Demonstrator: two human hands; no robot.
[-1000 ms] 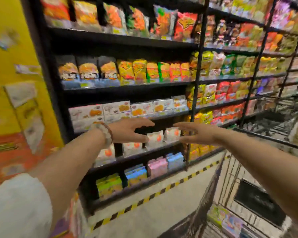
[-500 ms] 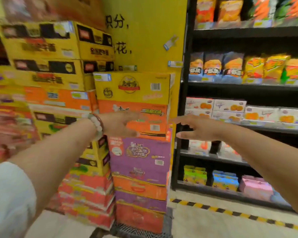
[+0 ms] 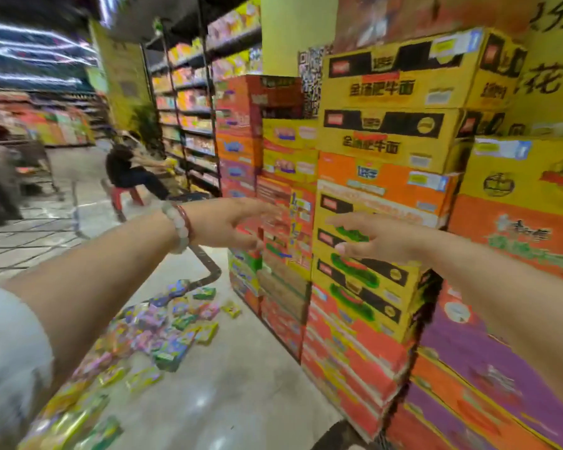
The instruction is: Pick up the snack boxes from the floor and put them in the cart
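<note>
Since the earlier frame the view has swung left, off the black shelving and onto the stacked cartons (image 3: 384, 177), and a scatter of snack boxes (image 3: 163, 323) now shows on the floor (image 3: 234, 378) at lower left. Both arms reach forward at mid height: the left hand (image 3: 228, 224) and the right hand (image 3: 381, 238) have fingers straight and spread, holding nothing, well above the boxes. The left wrist wears a bead bracelet (image 3: 181, 228). The carton stack's near corner stands just right of the scatter, leaving an open strip of pale tiled floor between them. A dark curved bar (image 3: 208, 271) lies on the floor beside the boxes. Further back, shelves (image 3: 189, 102) line the aisle, where a person (image 3: 127, 170) sits on a red stool; the picture is blurred
</note>
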